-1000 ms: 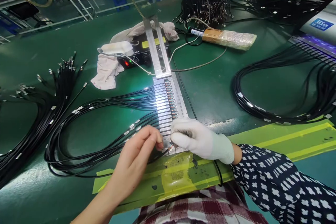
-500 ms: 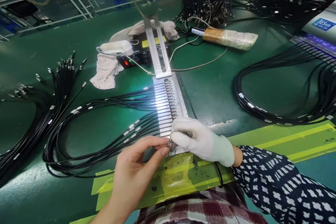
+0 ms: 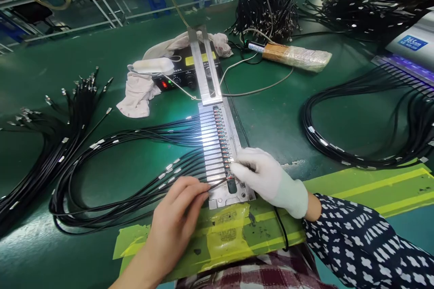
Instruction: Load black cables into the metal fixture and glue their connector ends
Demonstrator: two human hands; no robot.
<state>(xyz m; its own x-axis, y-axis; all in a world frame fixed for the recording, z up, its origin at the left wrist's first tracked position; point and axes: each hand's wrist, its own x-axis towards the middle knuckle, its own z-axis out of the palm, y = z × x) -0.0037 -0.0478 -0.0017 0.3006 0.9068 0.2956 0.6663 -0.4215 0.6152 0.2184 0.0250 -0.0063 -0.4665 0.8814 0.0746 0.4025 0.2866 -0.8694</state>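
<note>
My bare left hand [image 3: 181, 210] pinches a thin black cable [image 3: 219, 184] just left of the metal fixture [image 3: 220, 201]. The cable's tip lies over the fixture's dark slot. My right hand [image 3: 267, 178], in a white glove, is closed with its fingertips at that tip; they partly cover the small connector there. Above my fingers, several black cables [image 3: 183, 126] lie side by side across the fixture, their stripped ends with red and silver bits lined up in the slot. A slotted metal frame [image 3: 200, 67] stands raised at the fixture's far end.
Behind the fixture sits a black control box [image 3: 181, 76] with cloths [image 3: 137, 95] and a white lamp [image 3: 152, 65]. Cable bundles [image 3: 44, 149] lie at left; a coil [image 3: 312, 131] runs to a silver 365nm unit [image 3: 415, 38] at right. A wrapped tool [image 3: 294, 54] lies behind. Yellow tape [image 3: 366, 189] covers the front edge.
The cable tip, held between my hands at the fixture's near end, is now laid across the fixture at the slot. My right hand has shifted slightly right; my left grips further back on the cable.
</note>
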